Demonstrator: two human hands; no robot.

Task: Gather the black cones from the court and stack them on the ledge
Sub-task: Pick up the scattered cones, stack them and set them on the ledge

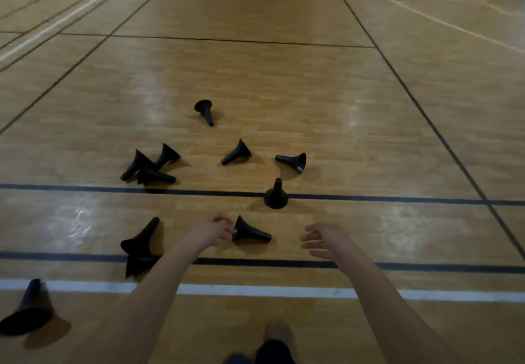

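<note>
Several black cones lie scattered on the wooden court floor [284, 94]. My left hand [213, 228] reaches forward, and its curled fingers and thumb pinch the base rim of a toppled black cone [251, 231], which still rests on the floor. To the right of that cone, my right hand [321, 240] hovers apart from it with relaxed fingers and holds nothing. Just beyond stands one upright cone [275, 197] on a dark line. The ledge is out of view.
Toppled cones lie farther out [205, 111], [237, 153], [294, 160], with a cluster of three at the left [147, 166]. Two more overlap by my left forearm [140, 238], and one lies at the lower left [27, 312]. My feet [272, 346] show at the bottom.
</note>
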